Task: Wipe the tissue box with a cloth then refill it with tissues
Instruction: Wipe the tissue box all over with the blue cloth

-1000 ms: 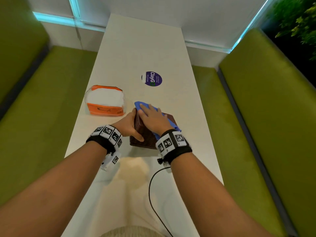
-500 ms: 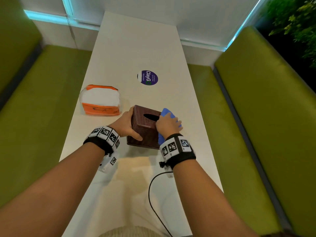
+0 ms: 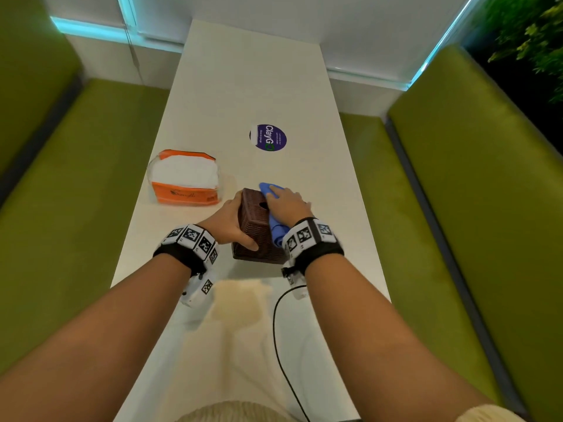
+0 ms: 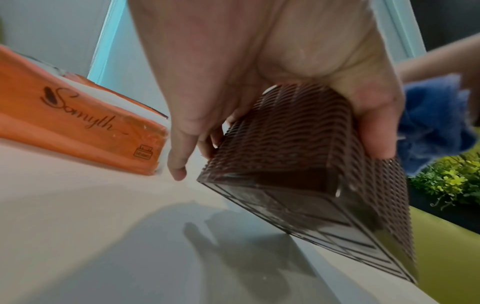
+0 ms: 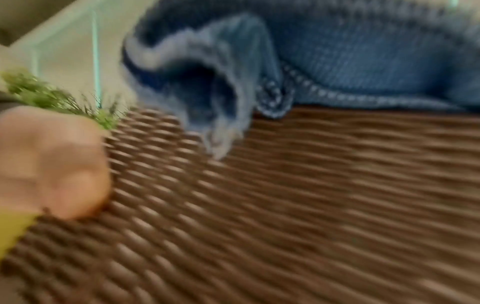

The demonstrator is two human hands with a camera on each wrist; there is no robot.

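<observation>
The brown woven tissue box sits tilted on the white table, its clear base lifted on one side. My left hand grips its left side, thumb on the near face. My right hand lies flat on the folded blue cloth and presses it against the box's top right. In the blurred right wrist view the cloth lies bunched on the weave. The box's slot shows beside the right hand. An orange pack of white tissues lies to the left.
A round purple sticker is on the table beyond the box. A black cable runs from my right wrist over the near edge. Green benches flank the table on both sides. A plant stands at the back right.
The right hand slid the cloth off the top to the box's right side, then forward along it. The left hand kept its grip and the box tipped further.
</observation>
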